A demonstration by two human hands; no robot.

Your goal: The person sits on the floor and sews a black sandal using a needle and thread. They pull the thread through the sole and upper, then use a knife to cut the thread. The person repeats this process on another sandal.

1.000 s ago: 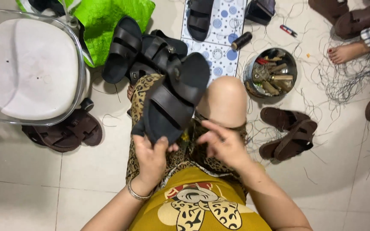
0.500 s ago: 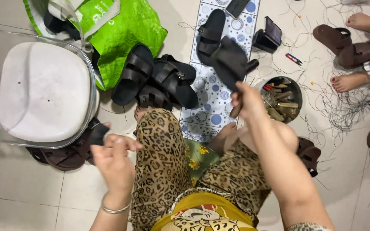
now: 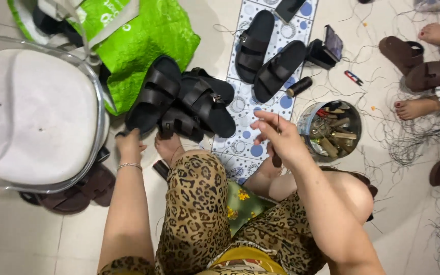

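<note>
My left hand (image 3: 129, 145) reaches down to a pile of black strapped sandals and grips the heel end of the nearest black sandal (image 3: 151, 97). Two more black sandals (image 3: 207, 104) lie overlapped beside it. My right hand (image 3: 276, 133) hovers over the patterned mat (image 3: 240, 147), pinching a thin needle tool (image 3: 278, 122) whose dark handle sticks out below the palm. A pair of black sandals (image 3: 268, 56) lies on the mat's far part. My legs in leopard-print cloth fill the lower middle.
A white chair (image 3: 31, 112) stands at left with brown sandals (image 3: 72, 196) under it. A green bag (image 3: 138, 46) lies behind the pile. At right are a round tin of tools (image 3: 332, 127), a black thread spool (image 3: 300, 86), loose threads and another person's foot (image 3: 416, 107).
The black sandal I held over my lap in both hands has been carried off by my right hand onto the mat. My left hand has dropped to the sandal pile.
</note>
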